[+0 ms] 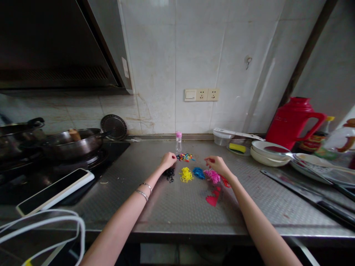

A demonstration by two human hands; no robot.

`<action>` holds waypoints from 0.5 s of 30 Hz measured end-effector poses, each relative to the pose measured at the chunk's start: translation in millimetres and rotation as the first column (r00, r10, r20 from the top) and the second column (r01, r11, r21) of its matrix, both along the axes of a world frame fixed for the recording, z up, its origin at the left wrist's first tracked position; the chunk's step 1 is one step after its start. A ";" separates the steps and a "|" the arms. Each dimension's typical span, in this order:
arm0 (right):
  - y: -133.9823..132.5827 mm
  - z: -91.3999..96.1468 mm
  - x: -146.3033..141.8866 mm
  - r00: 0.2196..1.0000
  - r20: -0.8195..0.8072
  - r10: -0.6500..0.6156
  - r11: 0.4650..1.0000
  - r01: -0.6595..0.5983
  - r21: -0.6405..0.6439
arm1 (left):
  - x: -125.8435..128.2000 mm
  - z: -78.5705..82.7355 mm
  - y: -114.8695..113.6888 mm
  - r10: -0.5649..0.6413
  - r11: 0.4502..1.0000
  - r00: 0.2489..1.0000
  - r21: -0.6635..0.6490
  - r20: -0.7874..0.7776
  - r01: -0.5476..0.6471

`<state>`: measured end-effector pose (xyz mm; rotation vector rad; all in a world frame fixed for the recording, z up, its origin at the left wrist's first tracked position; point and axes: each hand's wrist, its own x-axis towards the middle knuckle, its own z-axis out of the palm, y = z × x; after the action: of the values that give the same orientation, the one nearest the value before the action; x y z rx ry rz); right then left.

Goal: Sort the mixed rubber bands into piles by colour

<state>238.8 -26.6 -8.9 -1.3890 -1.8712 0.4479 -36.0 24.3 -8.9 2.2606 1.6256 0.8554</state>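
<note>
My left hand [168, 160] has its fingers pinched together at the left edge of a mixed heap of small coloured rubber bands [185, 157]. Whatever is between those fingertips is too small to make out. A pile of black rubber bands [170, 175] lies just below this hand. My right hand [218, 165] hovers above the pink rubber bands [212, 176], its fingers loosely bent and slightly apart, with nothing visible in them. Between the hands are yellow rubber bands [186, 174] and blue rubber bands [199, 172]. Red rubber bands [225, 181] are partly hidden by my right wrist.
Behind the heap stands a small clear bottle with a pink cap [178, 142]. A torn red piece [213, 197] lies nearer the metal counter's front edge. Pans [74, 146] and a white-edged device [57, 192] are left; bowls [269, 153], a knife [305, 194] and a red thermos [291, 122] right.
</note>
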 end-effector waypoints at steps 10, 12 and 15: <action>-1.7 0.6 -2.6 0.999 0.034 -0.014 1.000 0.014 -0.012 | -56.9 17.9 -13.5 -0.172 0.975 0.979 -0.127 0.106 0.184; -1.3 0.3 -3.1 0.999 0.052 -0.015 1.000 0.016 -0.021 | -64.9 19.2 -15.2 -0.222 0.952 0.965 -0.182 0.142 0.246; 0.5 -1.1 -3.3 0.997 0.077 -0.013 1.000 0.015 -0.026 | -73.2 21.1 -16.8 -0.289 0.903 0.944 -0.281 0.161 0.325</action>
<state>235.5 -26.1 -9.9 -1.4548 -1.9229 0.4193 -109.2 7.5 12.2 2.1258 1.2077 0.5961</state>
